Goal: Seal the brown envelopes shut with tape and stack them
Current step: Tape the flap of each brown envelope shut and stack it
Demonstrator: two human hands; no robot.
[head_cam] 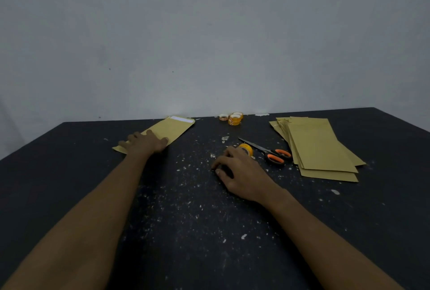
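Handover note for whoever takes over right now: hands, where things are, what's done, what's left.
Left hand: flat on a single brown paper envelope at the table's left; its flap is open, with a white strip showing.
Right hand: fingers loosely curled on the black table, no grip visible, beside a yellow tape roll.
Orange-handled scissors lie right of the roll. A fanned pile of brown envelopes is further right, and three spare tape rolls are at the far edge.
Done: cannot tell whether the pile is sealed.
Left: tape the single envelope shut and stack it.

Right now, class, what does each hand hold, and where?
Nothing gripped: left hand lies flat on the lone envelope, near end; right hand rests curled beside the tape roll.
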